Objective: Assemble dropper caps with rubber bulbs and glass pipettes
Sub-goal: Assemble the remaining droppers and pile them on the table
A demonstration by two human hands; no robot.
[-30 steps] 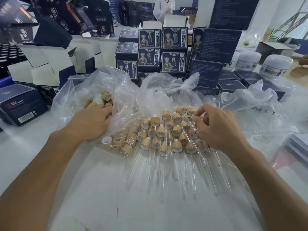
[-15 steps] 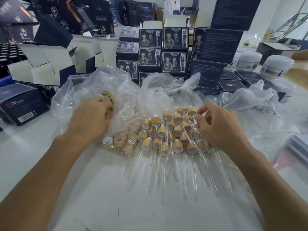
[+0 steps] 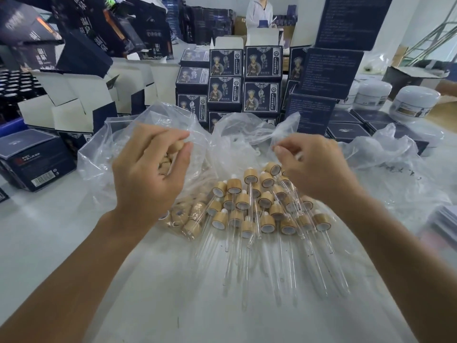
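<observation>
My left hand (image 3: 148,174) is raised over the clear plastic bag (image 3: 138,127) and grips a bamboo dropper cap (image 3: 178,145) at its fingertips. My right hand (image 3: 314,167) is lifted above the pile, its thumb and fingers pinching a thin pale piece (image 3: 298,156) that looks like a glass pipette, mostly hidden by the fingers. Between and below the hands lies a heap of assembled droppers (image 3: 257,206), bamboo caps with white bulbs and long glass pipettes pointing toward me. Several loose caps (image 3: 183,215) sit inside the bag at the heap's left.
Stacked dark blue printed boxes (image 3: 262,78) stand behind the bag. Open white-lined cartons (image 3: 69,105) and a closed dark box (image 3: 32,159) are at the left, and white jars (image 3: 415,102) at the right. More crumpled plastic (image 3: 395,154) lies right. A person (image 3: 259,11) stands far back.
Both hands have lifted off the table. The left came out of the bag gripping a cap, and the right rose from the dropper heap with its fingers pinched.
</observation>
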